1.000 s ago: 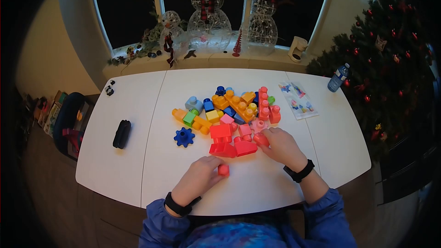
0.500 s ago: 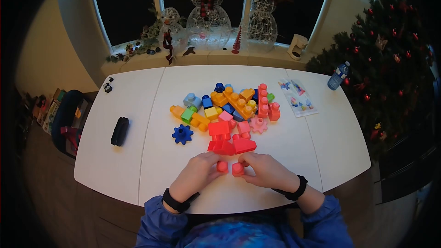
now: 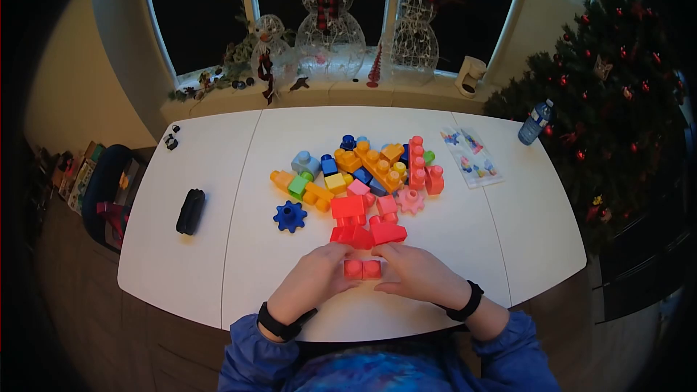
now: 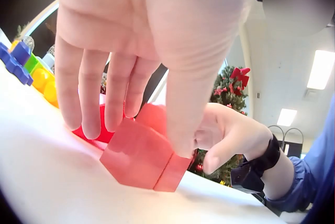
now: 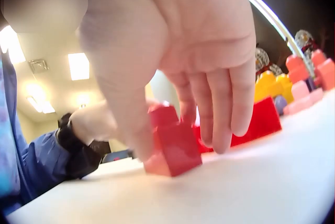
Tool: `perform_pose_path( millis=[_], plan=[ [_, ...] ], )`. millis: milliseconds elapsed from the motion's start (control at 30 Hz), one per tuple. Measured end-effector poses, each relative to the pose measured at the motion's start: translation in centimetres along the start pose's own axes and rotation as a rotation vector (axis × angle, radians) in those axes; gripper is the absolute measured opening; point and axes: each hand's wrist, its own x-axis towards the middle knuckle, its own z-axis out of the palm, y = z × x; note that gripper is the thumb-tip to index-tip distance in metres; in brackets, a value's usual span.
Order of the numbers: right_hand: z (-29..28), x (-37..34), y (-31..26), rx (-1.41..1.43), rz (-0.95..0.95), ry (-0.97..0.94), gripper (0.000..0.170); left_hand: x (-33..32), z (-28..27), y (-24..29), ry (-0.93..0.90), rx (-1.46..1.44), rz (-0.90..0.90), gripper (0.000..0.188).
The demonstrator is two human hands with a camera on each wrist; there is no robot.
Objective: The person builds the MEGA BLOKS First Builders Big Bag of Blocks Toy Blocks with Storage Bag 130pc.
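Two small coral-red blocks, the left one [image 3: 353,269] and the right one [image 3: 371,270], stand side by side and touching near the table's front edge. My left hand [image 3: 306,284] is at their left, fingers fairly straight behind them, its thumb near the front. From the right, my right hand [image 3: 425,276] surrounds them likewise, fingers extended and thumb apart. In the left wrist view the thumb overlaps the blocks [image 4: 137,156]; firm contact cannot be told. The right wrist view shows a block [image 5: 178,148] between thumb and fingers. Larger red blocks [image 3: 350,207] lie just beyond.
Beyond the red pieces is a pile of yellow, blue, green and pink blocks [image 3: 381,167]. A blue gear [image 3: 290,216] and a black case [image 3: 191,211] lie to the left. A picture sheet [image 3: 472,157] and a water bottle [image 3: 536,123] are at the right.
My right hand has brought a coral-red block from the right side of the pile to the one by my left hand. The blocks now touch, and the right fingers have spread from their pinch.
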Motion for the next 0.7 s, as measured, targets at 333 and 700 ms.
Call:
perform_pose_path(
  millis=[333,700],
  plan=[
    [-4.4,5.3,7.0,-0.597,-0.331,0.126,0.027,-1.3,-2.3,0.2,0.102,-0.045,-0.026,0.063],
    [-2.9,6.3,8.0,-0.604,-0.284,0.026,0.018,-1.6,-2.0,-0.1,0.059,-0.025,-0.001,0.06]
  ],
)
